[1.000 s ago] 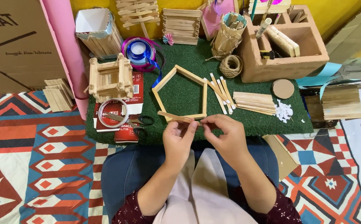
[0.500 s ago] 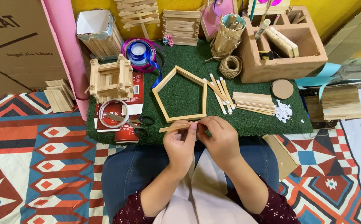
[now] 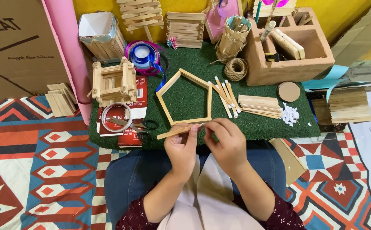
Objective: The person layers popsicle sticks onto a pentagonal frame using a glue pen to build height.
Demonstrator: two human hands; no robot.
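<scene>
My left hand (image 3: 181,147) pinches a flat wooden craft stick (image 3: 173,132) that points left and slightly down, just in front of the green mat's near edge. My right hand (image 3: 227,142) curls around the stick's right end, fingertips meeting those of the left hand. Directly beyond both hands lies a house-shaped pentagon frame of glued sticks (image 3: 186,99) flat on the green turf mat (image 3: 253,127). Loose sticks (image 3: 225,97) and a neat stack of sticks (image 3: 260,105) lie to the frame's right.
A small stick-built box (image 3: 113,81), tape roll (image 3: 115,118) and scissors (image 3: 138,125) lie at the left. Blue ribbon spool (image 3: 143,55), twine ball (image 3: 236,69), stick cup (image 3: 233,38) and brown organizer box (image 3: 288,49) line the back. Stick piles (image 3: 347,105) sit right; cardboard (image 3: 10,47) stands left.
Both hands have drawn back slightly toward my lap with the stick, and its left end has dipped lower. The pentagon frame has stayed in place.
</scene>
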